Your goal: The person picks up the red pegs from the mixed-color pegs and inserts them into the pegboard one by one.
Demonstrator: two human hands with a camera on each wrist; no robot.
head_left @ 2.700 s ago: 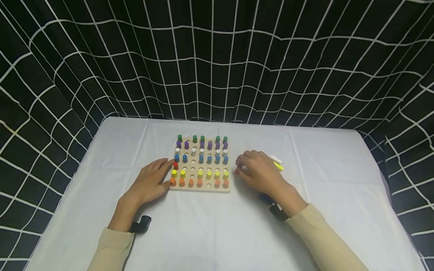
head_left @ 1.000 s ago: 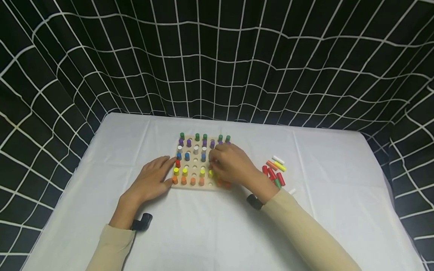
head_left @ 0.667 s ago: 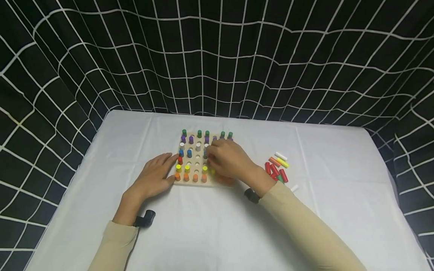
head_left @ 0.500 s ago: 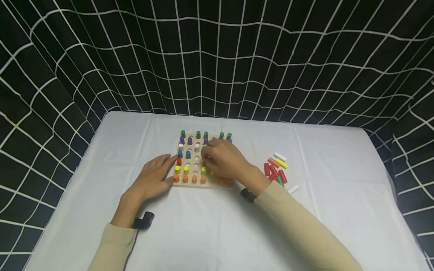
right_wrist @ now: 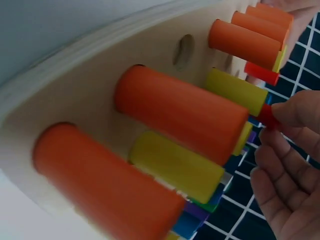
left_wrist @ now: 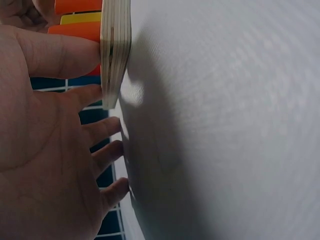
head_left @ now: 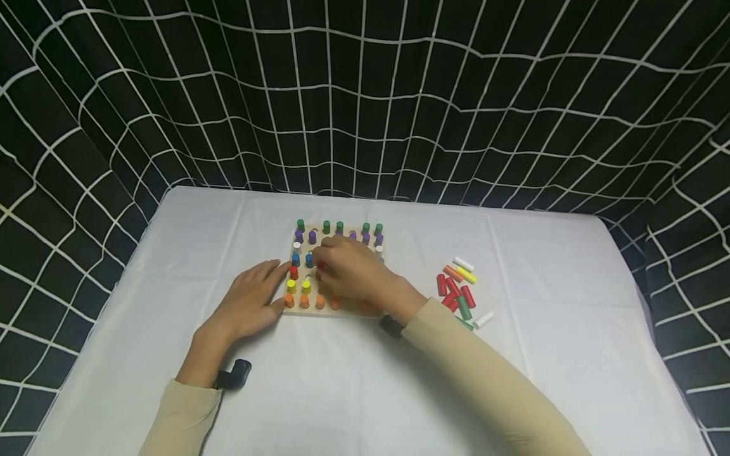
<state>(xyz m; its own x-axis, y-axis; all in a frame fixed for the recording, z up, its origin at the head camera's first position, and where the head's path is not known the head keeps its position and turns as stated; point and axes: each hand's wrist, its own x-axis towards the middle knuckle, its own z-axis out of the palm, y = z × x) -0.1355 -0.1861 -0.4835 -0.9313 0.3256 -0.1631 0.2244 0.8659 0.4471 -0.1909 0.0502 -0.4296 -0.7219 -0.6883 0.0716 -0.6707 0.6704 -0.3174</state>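
Note:
A wooden peg board [head_left: 308, 312] stands on the cloth, with rows of coloured pegs upright in its holes. My right hand [head_left: 350, 269] is over the middle of the board and pinches a red peg [right_wrist: 268, 117] between thumb and fingertips; whether its lower end is in a hole is hidden. My left hand [head_left: 242, 304] lies at the board's left side, fingers extended, with thumb and index finger touching the edge near the orange pegs. One standing red peg [head_left: 293, 272] is at the left end of its row. The right hand covers several pegs and holes.
Loose pegs lie on the white cloth [head_left: 547, 354] to the right of the board: several red pegs [head_left: 452, 286], green pegs [head_left: 464, 308], white pegs [head_left: 483, 320], an orange peg [head_left: 453, 273] and a yellow peg [head_left: 466, 275]. A black curtain with white grid lines [head_left: 365, 95] hangs behind.
My right hand has gone from beside the loose pegs to above the board with the red peg, then further left along it. My left hand has stayed at the board's edge.

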